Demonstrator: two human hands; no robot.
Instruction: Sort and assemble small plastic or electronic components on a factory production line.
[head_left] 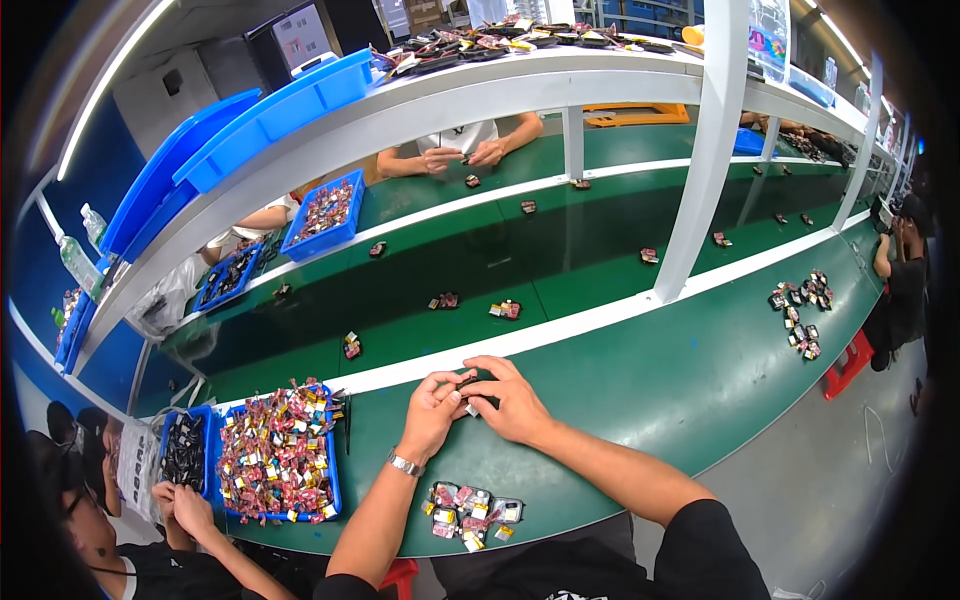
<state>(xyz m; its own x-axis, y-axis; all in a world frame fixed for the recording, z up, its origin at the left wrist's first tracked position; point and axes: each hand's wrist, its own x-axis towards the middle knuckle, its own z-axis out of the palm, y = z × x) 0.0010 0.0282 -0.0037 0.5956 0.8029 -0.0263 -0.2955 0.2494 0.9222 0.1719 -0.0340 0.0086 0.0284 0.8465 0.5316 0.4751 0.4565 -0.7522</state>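
My left hand (pixel 432 405) and my right hand (pixel 508 397) meet over the green bench, close to the white rail. Together they pinch a small dark part (pixel 468 385) with a light tip, mostly hidden by my fingers. A metal watch (pixel 404 463) sits on my left wrist. Just in front of me, by the bench edge, lies a small pile of red-and-dark parts (pixel 468 512). A blue tray (pixel 275 455) heaped with several similar red, yellow and silver parts stands to my left.
A green conveyor (pixel 560 260) carries scattered small parts beyond the white rail. A white post (pixel 700 160) rises right of centre. Another pile of parts (pixel 798 312) lies at the right. A person's hands (pixel 182 505) are lower left; another person's hands (pixel 455 157) work opposite.
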